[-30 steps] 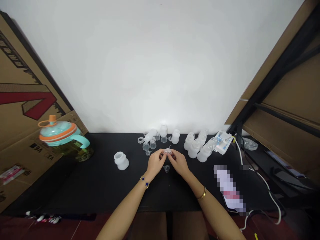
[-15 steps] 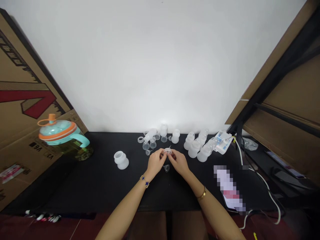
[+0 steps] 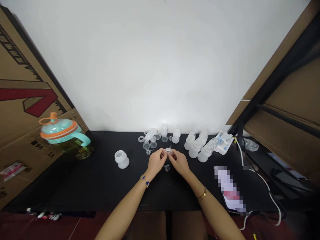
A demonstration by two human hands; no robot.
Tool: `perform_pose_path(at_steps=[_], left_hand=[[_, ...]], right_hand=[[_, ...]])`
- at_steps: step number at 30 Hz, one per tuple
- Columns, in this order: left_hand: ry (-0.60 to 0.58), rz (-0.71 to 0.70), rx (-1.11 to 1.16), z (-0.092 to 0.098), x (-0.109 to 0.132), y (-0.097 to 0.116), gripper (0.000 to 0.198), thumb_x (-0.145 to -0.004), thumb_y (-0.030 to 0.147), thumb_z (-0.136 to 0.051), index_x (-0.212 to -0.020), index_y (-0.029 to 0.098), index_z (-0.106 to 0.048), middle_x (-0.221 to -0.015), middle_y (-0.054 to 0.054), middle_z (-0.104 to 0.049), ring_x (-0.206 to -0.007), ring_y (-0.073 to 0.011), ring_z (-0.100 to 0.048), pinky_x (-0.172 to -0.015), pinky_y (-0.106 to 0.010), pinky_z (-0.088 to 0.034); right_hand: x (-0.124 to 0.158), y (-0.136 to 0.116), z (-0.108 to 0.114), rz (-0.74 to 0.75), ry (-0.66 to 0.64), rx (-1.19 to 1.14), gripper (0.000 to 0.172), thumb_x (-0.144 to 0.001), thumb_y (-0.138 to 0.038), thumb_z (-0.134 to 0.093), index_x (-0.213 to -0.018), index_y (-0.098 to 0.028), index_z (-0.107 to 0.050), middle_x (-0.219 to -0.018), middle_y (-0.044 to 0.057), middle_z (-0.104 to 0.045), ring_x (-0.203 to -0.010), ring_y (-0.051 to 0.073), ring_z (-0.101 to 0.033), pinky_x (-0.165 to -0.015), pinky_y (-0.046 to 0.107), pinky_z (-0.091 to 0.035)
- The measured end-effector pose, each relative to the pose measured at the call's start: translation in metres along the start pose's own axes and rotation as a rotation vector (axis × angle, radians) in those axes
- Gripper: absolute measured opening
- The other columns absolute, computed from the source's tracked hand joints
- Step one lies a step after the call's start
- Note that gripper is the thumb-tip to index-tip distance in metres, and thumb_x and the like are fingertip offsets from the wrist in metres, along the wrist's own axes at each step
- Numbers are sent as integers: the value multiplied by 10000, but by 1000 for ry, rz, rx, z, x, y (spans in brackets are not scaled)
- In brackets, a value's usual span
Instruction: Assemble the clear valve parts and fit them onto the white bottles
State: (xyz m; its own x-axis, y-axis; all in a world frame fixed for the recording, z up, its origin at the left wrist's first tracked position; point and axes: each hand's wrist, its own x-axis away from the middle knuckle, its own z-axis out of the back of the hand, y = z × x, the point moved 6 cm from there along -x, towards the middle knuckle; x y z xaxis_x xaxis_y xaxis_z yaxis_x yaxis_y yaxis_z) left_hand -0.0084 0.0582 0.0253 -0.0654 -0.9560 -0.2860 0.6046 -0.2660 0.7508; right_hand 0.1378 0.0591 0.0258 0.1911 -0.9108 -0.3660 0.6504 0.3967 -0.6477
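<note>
Between them, my left hand (image 3: 156, 162) and my right hand (image 3: 180, 162) pinch a white bottle collar ring (image 3: 168, 150), with something thin and clear poking up from it. Fingertips of both hands press on the ring from either side. Just below the fingers a clear silicone nipple (image 3: 167, 167) lies on the black table. To the left an open white bottle (image 3: 122, 159) stands alone. Behind my hands are loose collar rings (image 3: 141, 139), clear caps (image 3: 146, 145) and small white bottles (image 3: 176, 136). Several bottles fitted with clear tops (image 3: 194, 149) stand to the right.
A large turquoise and orange jug (image 3: 63, 136) stands at the left by a cardboard box (image 3: 22, 133). At the right are a white power strip (image 3: 224, 142), cables (image 3: 266, 185) and a phone (image 3: 230, 190) with a blurred screen. A white wall (image 3: 160, 66) rises behind the table.
The view has shifted very slightly. Both hands stay at the same spot with the ring between their fingers; nothing else has visibly moved.
</note>
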Motion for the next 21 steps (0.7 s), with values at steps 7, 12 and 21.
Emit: perform_pose_path(at_steps=[7, 12, 21], left_hand=[[-2, 9, 8, -2, 0, -1, 220, -937, 364, -501, -818, 212, -607, -717, 12, -635, -659, -149, -593, -636, -239, -392], [-15, 30, 27, -2, 0, -1, 223, -931, 366, -504, -804, 209, -599, -700, 20, -621, -645, -142, -574, -628, -235, -375], [-18, 42, 57, 0, -1, -1, 237, -923, 365, -512, -766, 204, -587, -659, 35, -576, -613, -131, -528, -606, -227, -347]], right_hand=[[1, 0, 0, 6, 1, 10, 257, -971, -391, -500, -892, -205, -658, -708, 1, -627, -636, 161, -568, -601, 253, -360], [1, -2, 1, 17, 0, 42, 272, -976, -392, -496, -844, -205, -643, -686, -4, -611, -614, 151, -550, -587, 251, -341], [2, -5, 2, 30, 13, 67, 300, -975, -401, -490, -797, -199, -621, -658, -4, -583, -603, 149, -536, -581, 252, -322]])
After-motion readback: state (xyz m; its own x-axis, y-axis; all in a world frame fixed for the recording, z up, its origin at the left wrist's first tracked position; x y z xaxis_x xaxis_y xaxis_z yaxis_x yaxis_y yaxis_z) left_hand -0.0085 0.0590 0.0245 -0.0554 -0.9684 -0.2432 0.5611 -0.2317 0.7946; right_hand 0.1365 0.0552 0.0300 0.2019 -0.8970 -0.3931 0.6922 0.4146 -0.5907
